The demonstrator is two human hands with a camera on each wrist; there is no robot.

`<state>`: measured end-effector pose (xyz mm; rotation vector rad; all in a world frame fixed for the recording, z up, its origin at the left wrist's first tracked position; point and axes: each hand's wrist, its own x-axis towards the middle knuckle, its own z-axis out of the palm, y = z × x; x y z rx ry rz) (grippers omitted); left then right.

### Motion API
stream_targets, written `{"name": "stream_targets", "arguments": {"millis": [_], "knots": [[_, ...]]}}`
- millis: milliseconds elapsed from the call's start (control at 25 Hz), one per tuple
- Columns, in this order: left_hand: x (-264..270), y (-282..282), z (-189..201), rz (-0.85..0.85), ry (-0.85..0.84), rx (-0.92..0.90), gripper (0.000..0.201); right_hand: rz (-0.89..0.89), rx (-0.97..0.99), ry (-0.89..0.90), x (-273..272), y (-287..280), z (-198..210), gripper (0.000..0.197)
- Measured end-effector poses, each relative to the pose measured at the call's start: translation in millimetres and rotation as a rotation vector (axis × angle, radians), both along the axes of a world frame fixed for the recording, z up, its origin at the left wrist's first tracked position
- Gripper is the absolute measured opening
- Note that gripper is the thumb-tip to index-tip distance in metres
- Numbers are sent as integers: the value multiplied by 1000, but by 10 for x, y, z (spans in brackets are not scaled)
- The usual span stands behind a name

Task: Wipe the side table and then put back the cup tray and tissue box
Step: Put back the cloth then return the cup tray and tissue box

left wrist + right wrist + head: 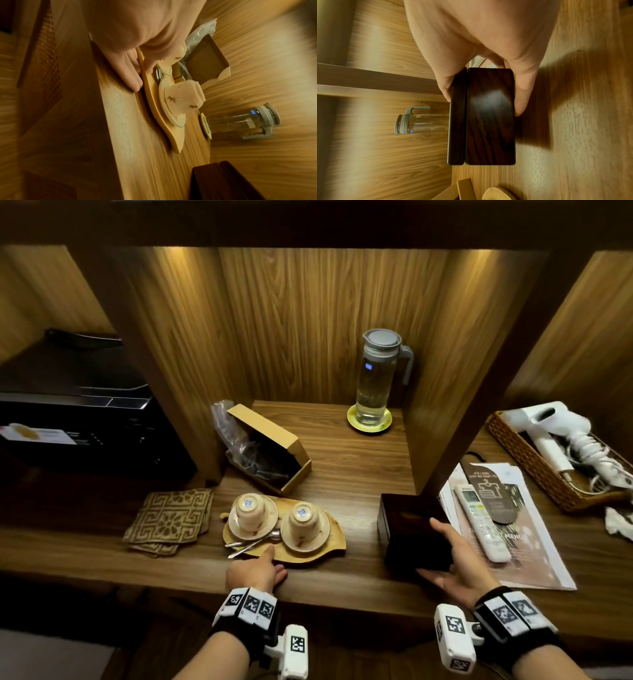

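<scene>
A yellow leaf-shaped wooden cup tray [334, 537] lies on the side table [356, 474] near its front edge. It carries two upturned cups [248, 508] on saucers and two spoons [251, 541]. My left hand [274, 559] pinches the tray's near rim; in the left wrist view the thumb [149, 67] lies on top of the tray [176, 140] and the fingers [132, 75] lie under its edge. To the right stands a dark wooden tissue box [407, 518]. My right hand [428, 546] grips the tissue box [489, 121] from its right end, fingers on top, thumb on the near side.
A glass pitcher [376, 381] on a yellow coaster stands at the back of the niche. An open cardboard box [274, 446] lies behind the tray, patterned mats [171, 518] to its left. Right of the tissue box lie a remote [481, 525], a menu [534, 542] and a wicker basket [527, 467].
</scene>
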<state>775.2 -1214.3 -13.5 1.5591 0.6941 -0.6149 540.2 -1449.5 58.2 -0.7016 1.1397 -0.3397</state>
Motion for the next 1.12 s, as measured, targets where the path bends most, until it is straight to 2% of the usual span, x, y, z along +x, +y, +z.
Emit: {"name": "stream_targets", "arguments": {"millis": [200, 560, 760, 960, 1040, 1120], "knots": [[39, -89, -38, 49, -35, 99, 35, -21, 31, 2, -5, 14, -10, 16], [224, -51, 15, -33, 9, -12, 39, -46, 73, 8, -23, 22, -55, 18], [268, -3, 30, -38, 41, -70, 31, -49, 91, 24, -56, 36, -128, 26], [243, 14, -7, -50, 24, -122, 44, -49, 71, -3, -68, 55, -115, 22], [244, 37, 1, -61, 32, -150, 37, -39, 51, 3, -73, 62, -100, 21], [253, 59, 33, -62, 39, -180, 18, -34, 21, 19, -78, 67, -113, 23]]}}
